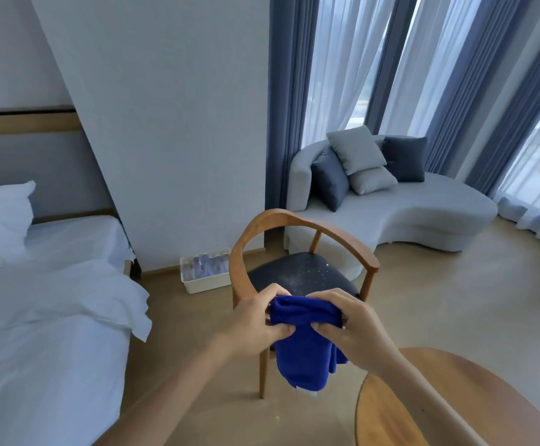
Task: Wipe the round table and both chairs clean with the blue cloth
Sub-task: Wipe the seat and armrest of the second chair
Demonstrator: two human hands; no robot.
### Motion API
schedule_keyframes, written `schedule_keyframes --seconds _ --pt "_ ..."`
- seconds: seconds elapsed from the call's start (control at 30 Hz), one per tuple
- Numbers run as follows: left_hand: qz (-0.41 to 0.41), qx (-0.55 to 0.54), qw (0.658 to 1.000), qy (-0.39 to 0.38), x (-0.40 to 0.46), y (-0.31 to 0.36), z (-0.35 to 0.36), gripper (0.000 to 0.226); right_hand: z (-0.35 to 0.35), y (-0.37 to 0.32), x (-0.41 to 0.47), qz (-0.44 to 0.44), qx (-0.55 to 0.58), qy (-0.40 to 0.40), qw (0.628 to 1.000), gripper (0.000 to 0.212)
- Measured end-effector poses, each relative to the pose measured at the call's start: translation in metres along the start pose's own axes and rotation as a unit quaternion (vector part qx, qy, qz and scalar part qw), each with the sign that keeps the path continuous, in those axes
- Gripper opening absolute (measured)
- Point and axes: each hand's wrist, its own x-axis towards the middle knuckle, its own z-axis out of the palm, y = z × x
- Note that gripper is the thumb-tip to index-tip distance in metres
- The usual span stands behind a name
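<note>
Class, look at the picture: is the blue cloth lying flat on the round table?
No: both the left hand and right hand hold the blue cloth bunched in the air in front of the chair, beside the round table.

No readable text, label, brand, number or sign anywhere in view.

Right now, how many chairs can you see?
1. A wooden chair with a dark, speckled seat stands straight ahead, just beyond both hands gripping the blue cloth. The task's second chair is out of view, perhaps outside the frame.
</note>
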Motion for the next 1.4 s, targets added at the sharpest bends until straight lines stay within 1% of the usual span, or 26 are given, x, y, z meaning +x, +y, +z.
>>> schedule_keyframes --seconds 0.13,0.23,0.33,0.47,0.57,0.67,0.83,0.93,1.07,1.17,1.27,1.4 --pt "-0.025 -0.016 0.999 0.015 0.06 -0.014 -0.035 0.037 0.001 0.022 0.08 -0.005 0.001 -0.008 1.0 0.04" --pt "-0.042 -0.013 0.999 0.025 0.102 -0.027 -0.065 0.034 0.004 0.032 0.139 -0.009 0.003 -0.03 1.0 0.044" --pt "-0.061 -0.011 0.997 0.042 0.133 -0.04 -0.094 0.034 0.012 0.037 0.188 -0.014 0.025 -0.043 0.999 0.047" --pt "-0.079 -0.015 0.996 0.046 0.166 -0.066 -0.129 0.035 0.029 0.044 0.242 -0.018 0.043 -0.046 0.998 0.045" --pt "-0.083 -0.03 0.995 0.048 0.185 -0.089 -0.154 0.035 0.046 0.048 0.281 -0.008 0.045 -0.049 0.998 0.044" --pt "-0.079 -0.025 0.996 0.034 0.207 -0.117 -0.183 0.034 0.067 0.053 0.32 0.02 0.035 -0.038 0.998 0.046" --pt "-0.052 -0.009 0.998 -0.02 0.259 -0.17 -0.241 0.033 0.106 0.058 0.383 0.052 0.028 -0.011 0.998 0.04" --pt "-0.03 0.003 0.998 -0.062 0.295 -0.201 -0.273 0.035 0.126 0.056 0.418 0.085 0.024 0.021 0.996 0.037" --pt "-0.002 -0.01 0.993 -0.117 0.339 -0.233 -0.301 0.035 0.146 0.054 0.452 0.133 0.019 0.051 0.99 0.034" --pt "0.017 -0.011 0.986 -0.165 0.375 -0.248 -0.304 0.036 0.146 0.061 0.465 0.165 0.019 0.082 0.983 0.034" --pt "0.039 0.006 0.975 -0.22 0.414 -0.255 -0.29 0.038 0.14 0.075 0.468 0.192 0.016 0.119 0.974 0.036" --pt "0.07 0.01 0.954 -0.29 0.461 -0.251 -0.26 0.041 0.127 0.101 0.467 0.241 0.024 0.201 0.949 0.04"
